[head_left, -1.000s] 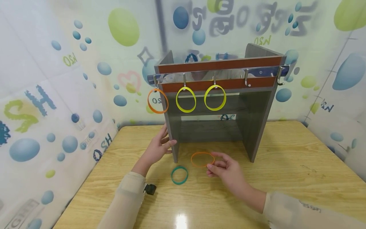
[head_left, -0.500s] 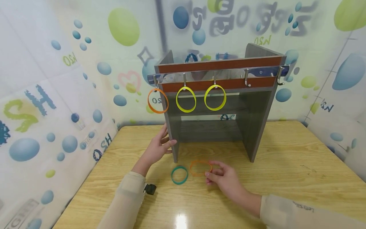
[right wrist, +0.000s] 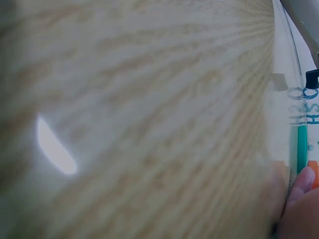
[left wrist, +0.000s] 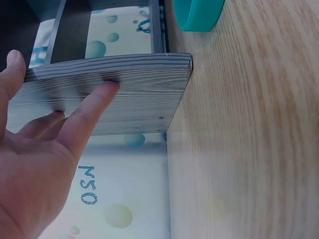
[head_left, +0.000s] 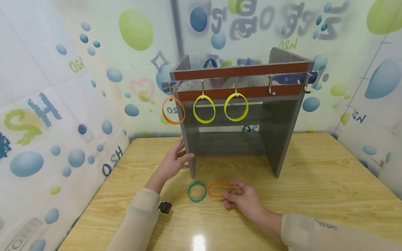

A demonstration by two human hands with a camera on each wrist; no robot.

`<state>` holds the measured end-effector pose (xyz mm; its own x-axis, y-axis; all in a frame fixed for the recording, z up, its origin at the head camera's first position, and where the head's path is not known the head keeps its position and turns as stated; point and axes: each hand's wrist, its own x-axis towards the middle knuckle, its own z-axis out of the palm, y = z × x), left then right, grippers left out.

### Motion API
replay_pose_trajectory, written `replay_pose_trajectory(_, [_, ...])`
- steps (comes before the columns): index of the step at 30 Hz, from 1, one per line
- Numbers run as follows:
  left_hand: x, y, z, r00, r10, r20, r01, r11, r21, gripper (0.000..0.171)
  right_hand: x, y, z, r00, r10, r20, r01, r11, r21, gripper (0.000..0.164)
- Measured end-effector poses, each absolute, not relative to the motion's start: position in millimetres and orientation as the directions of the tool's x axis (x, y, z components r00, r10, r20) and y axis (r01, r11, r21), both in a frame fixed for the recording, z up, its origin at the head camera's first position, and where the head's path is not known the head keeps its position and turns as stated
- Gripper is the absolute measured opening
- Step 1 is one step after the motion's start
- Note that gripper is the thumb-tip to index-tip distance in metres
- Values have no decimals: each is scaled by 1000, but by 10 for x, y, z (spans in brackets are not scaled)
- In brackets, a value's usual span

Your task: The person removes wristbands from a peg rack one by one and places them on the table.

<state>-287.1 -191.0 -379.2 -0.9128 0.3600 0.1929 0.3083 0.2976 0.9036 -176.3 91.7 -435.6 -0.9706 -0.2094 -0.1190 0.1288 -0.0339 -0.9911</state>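
In the head view my right hand [head_left: 245, 202] pinches an orange wristband [head_left: 216, 196] by its right side, low over the table. Just left of it a teal wristband [head_left: 189, 194] lies on the table, close to the orange one. At the right wrist view's edge, the fingertips [right wrist: 302, 181] show beside the orange and teal bands. My left hand [head_left: 172, 163] rests against the outer left side of a grey wooden rack [head_left: 192, 164]. In the left wrist view its fingers [left wrist: 89, 107] lie fairly straight on that panel [left wrist: 134, 92], the thumb at the front edge.
A metal hook rail [head_left: 255, 81] crosses the rack's front. From its left hooks hang another orange wristband [head_left: 173, 122] and two yellow wristbands [head_left: 204, 121] [head_left: 236, 120]. Two right-hand hooks [head_left: 272, 89] hold nothing. A patterned cloth [head_left: 94, 69] surrounds the wooden table [head_left: 314, 181].
My right hand has brought the orange wristband down and slightly left, toward the teal one. The left hand, the rack and the hanging bands have stayed put.
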Motion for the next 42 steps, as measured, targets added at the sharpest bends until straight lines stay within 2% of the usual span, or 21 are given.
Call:
replay_pose_trajectory(14, [-2860,-1908,-3789,-913,358,198,312,299,902,86,-1797,850,-4377,-974,-179,-138,132,45,-990,54])
replay_pose_trajectory(28, [-2865,-1912,-3798,-916,350,193,306,301,903,87,-1809,813,-4368,-975,-177,-136,120,99,-988,56])
replay_pose_trajectory(42, [-2876,-1922,-3813,-909,363,204,320,295,900,87,-1864,825,-4359,-962,-228,-149,125,116,-985,57])
